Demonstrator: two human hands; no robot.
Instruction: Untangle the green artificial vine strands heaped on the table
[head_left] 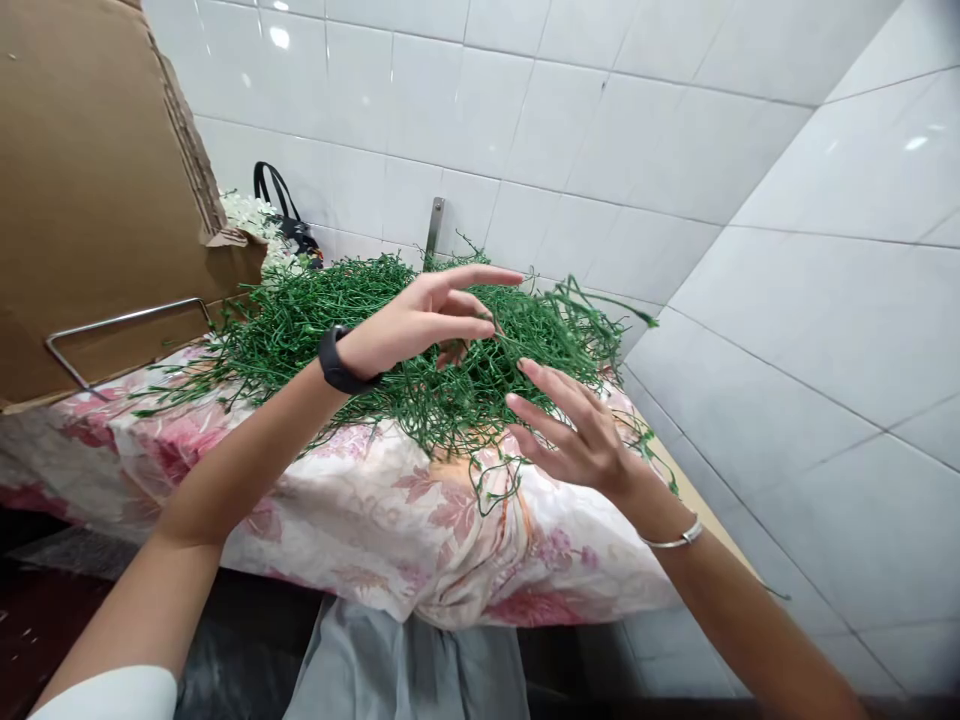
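A large tangled heap of thin green artificial flower stems (330, 310) lies on the table under and behind both hands. My left hand (420, 315), with a black band at the wrist, reaches over the heap. Its thumb and a bent finger pinch a thin green stem (510, 345), while the index finger points straight out. My right hand (574, 425), with a silver bangle at the wrist, is just right of and below the left. Its fingers are apart, their tips close to the pinched stem. Other stems (607, 300) stick up blurred behind it.
A floral cloth (360, 530) covers the table. At left stands a big cardboard box (97, 180) with a metal wire frame (127, 320) before it. White flowers (259, 220), a black bag (296, 230) and an upright metal strip (434, 232) are near the tiled wall (570, 130).
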